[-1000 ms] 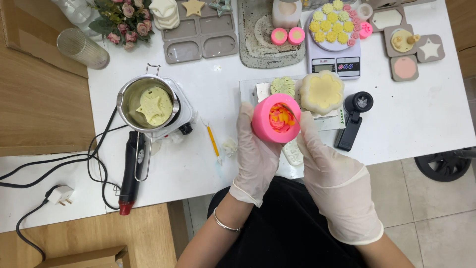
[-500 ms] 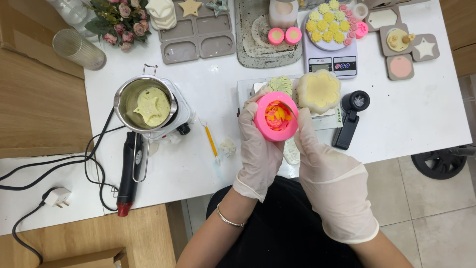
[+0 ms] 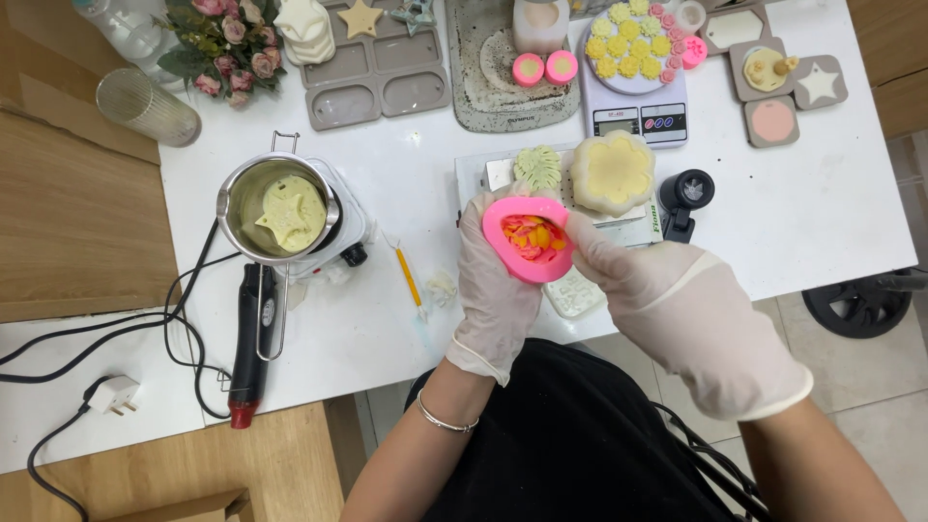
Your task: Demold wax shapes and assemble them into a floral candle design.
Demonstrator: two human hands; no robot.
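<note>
Starting at the left edge of the white table (image 3: pixel 387 319), a ribbed glass tumbler (image 3: pixel 148 106) stands beside a bunch of pink flowers (image 3: pixel 224 43). Below them, a steel melting pot (image 3: pixel 278 208) sits on a small hotplate, holding pale wax with a star-shaped piece floating in it. A black and red heat gun (image 3: pixel 249 343) lies just beside the pot, its cables trailing off the table edge. A thin yellow-handled pick (image 3: pixel 409 278) lies on the table between the pot and the hands.

At centre, the left hand (image 3: pixel 498 285), gloved, is closed around the underside of a pink silicone mould (image 3: pixel 529 239). The right hand (image 3: pixel 677 309), also gloved, pinches the mould's right rim with its fingertips. Both hands are together on the mould, held above the near table edge. Orange and yellow material fills the mould cavity.

Compared with the earlier frames, the mould rim now appears stretched out of round and tilted, judged to indicate flexing of the silicone wall.

Further right, a cream flower-shaped candle (image 3: pixel 613 171) rests behind the mould, and a digital scale (image 3: pixel 633 121) carries small yellow flower pieces.
</note>
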